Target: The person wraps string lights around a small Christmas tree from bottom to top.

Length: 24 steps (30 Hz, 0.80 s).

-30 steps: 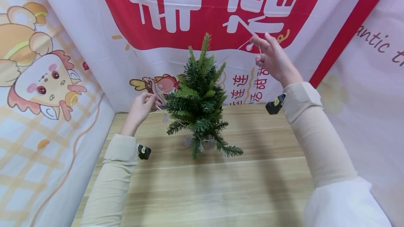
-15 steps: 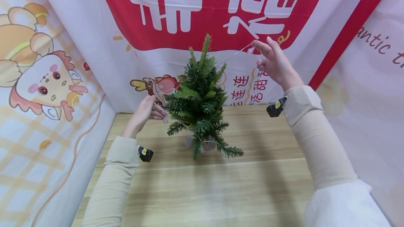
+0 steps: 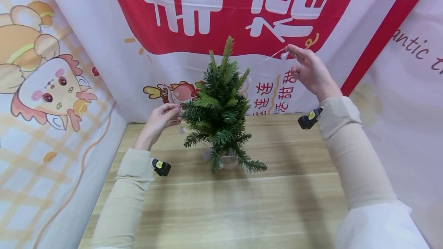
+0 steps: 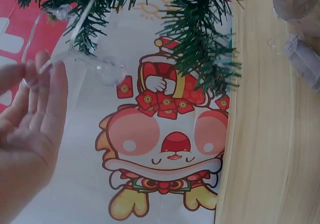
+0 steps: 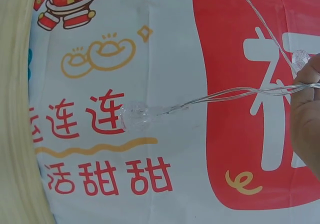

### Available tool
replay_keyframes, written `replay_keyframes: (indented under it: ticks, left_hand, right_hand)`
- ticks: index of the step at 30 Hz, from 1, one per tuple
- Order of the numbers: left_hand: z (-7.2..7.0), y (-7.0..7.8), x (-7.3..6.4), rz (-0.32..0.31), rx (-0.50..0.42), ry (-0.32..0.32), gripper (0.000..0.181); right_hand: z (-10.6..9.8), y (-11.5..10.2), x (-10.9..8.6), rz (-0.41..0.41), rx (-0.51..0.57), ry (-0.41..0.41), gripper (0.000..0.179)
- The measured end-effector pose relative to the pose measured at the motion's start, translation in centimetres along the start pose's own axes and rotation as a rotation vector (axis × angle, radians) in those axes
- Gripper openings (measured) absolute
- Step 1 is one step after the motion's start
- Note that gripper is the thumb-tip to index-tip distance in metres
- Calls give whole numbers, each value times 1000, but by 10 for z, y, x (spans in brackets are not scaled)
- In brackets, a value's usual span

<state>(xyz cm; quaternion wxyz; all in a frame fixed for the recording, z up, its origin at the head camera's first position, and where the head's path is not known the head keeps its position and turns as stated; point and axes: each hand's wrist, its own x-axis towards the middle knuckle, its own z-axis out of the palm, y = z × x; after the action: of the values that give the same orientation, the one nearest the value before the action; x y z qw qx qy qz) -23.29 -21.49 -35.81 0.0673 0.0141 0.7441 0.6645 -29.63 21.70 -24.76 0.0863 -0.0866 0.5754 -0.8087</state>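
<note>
A small artificial Christmas tree [image 3: 221, 107] stands upright on the wooden table, with a string of clear-bulbed lights wound about its lower branches. My left hand [image 3: 158, 124], beside the tree's left branches, pinches the light string's clear wire [image 4: 45, 64] between thumb and fingers. A clear bulb [image 4: 111, 71] hangs near those fingertips in the left wrist view. Raised to the right of the treetop, my right hand [image 3: 313, 72] pinches another stretch of the string by a bulb [image 3: 284, 55]. From it the wire runs down behind the tree. A loose end with a bulb [image 5: 135, 116] dangles from the right hand.
A small translucent grey piece [image 4: 304, 59] lies on the table [image 3: 221, 210] next to the tree's round base [image 4: 295, 4]. Printed fabric [image 3: 194, 45] hangs right behind the table, and another patterned cloth [image 3: 55, 87] borders the left side.
My left hand's fingers straightened by a bulb half a second ago and now pinch the wire again, closer to the branches. My right hand has moved slightly right and down, still holding the string.
</note>
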Motion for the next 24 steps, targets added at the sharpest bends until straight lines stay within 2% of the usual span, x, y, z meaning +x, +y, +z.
replay_keyframes:
  ticks: [8, 12, 15, 20, 22, 24]
  left_hand:
    - [6, 3, -1, 35, 137, 121, 46]
    - [9, 5, 0, 38, 128, 165, 45]
    - [11, 7, 1, 46, 89, 190, 45]
    - [14, 9, 5, 103, 38, 226, 40]
    - [13, 9, 6, 141, 65, 232, 35]
    - [12, 9, 7, 165, 140, 244, 28]
  right_hand:
    - [-9, 0, -3, -8, -15, -11, 38]
    - [-12, 0, -3, -1, -51, -14, 36]
    - [-12, 0, -3, 7, -79, -14, 36]
    - [-11, -1, -1, 24, -126, -32, 43]
    - [-9, -3, 0, 21, -141, -43, 46]
    - [-7, -5, 2, 12, -144, -52, 48]
